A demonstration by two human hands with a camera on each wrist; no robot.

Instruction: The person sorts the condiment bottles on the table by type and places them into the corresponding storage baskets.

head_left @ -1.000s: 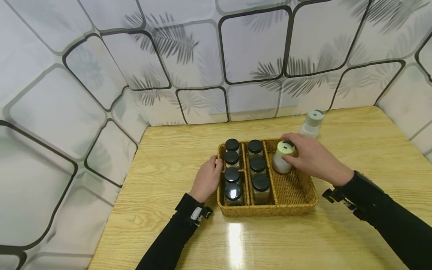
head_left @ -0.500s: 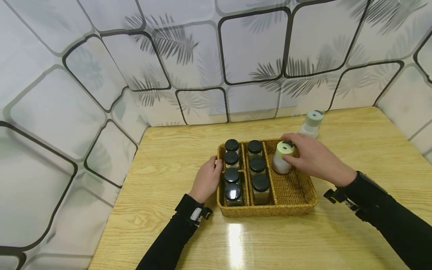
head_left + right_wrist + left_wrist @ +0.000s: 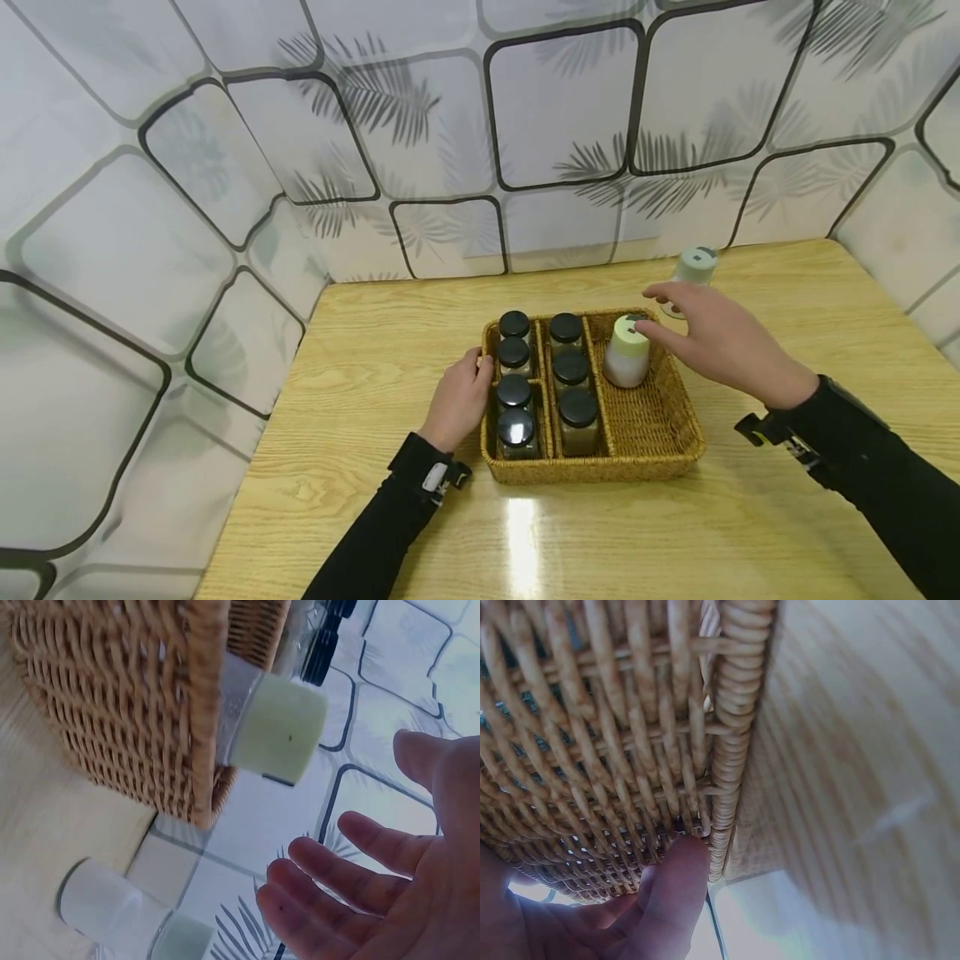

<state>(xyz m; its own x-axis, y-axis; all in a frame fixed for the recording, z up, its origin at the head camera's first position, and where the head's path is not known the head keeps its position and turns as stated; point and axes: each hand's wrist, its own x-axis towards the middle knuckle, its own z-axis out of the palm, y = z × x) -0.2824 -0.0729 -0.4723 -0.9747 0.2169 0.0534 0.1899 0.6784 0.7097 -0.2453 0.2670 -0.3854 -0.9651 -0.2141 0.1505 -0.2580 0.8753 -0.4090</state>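
A wicker basket (image 3: pixel 592 468) with dividers stands on the wooden table. My left hand (image 3: pixel 456 402) rests against its left outer wall; in the left wrist view the fingers (image 3: pixel 676 889) touch the weave. In the right compartment stands a white seasoning bottle (image 3: pixel 627 367) with a pale green cap, upright. My right hand (image 3: pixel 723 337) hovers just right of that bottle, thumb and fingers spread. The right wrist view shows a gap between the fingers (image 3: pixel 322 900) and the green cap (image 3: pixel 281 729), with nothing held. Several black-lidded glass jars (image 3: pixel 579 427) fill the left and middle compartments.
A second white bottle with a grey-green cap (image 3: pixel 697 260) stands on the table (image 3: pixel 375 383) behind the basket's right end, partly hidden by my right hand. A patterned wall covering (image 3: pixel 566 108) borders the table at the back and sides.
My right hand has let go of the green-capped bottle and moved slightly right, away from it. The bottle stays in the compartment. My left hand has not moved.
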